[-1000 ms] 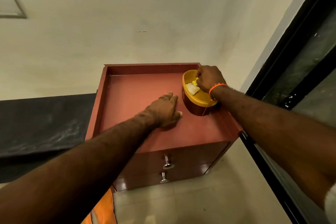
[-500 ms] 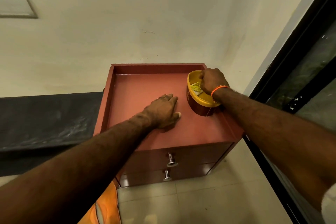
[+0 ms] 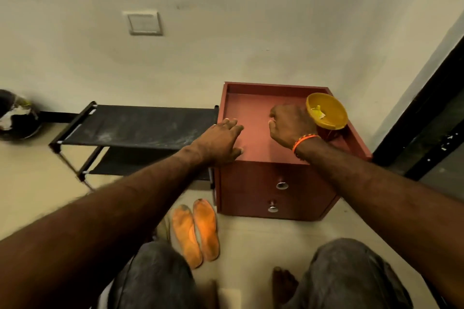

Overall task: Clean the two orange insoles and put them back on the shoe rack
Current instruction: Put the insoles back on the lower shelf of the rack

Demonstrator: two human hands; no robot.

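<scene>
Orange insoles (image 3: 194, 231) lay on the floor, not yet racked.
Left hand (image 3: 221, 142) rested flat on the counter (image 3: 253, 143); right hand's (image 3: 288, 124) grip unclear.

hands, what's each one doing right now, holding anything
Left hand: open, fingers flat on the cabinet top, holding nothing.
Right hand: fingers curled, beside the yellow bowl; cannot tell if it holds anything.

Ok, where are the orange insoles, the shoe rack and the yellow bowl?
orange insoles (image 3: 204, 229): head view, middle of the right-hand one on the floor.
shoe rack (image 3: 140, 124): head view, its black top shelf.
yellow bowl (image 3: 332, 111): head view, inner wall.
</scene>
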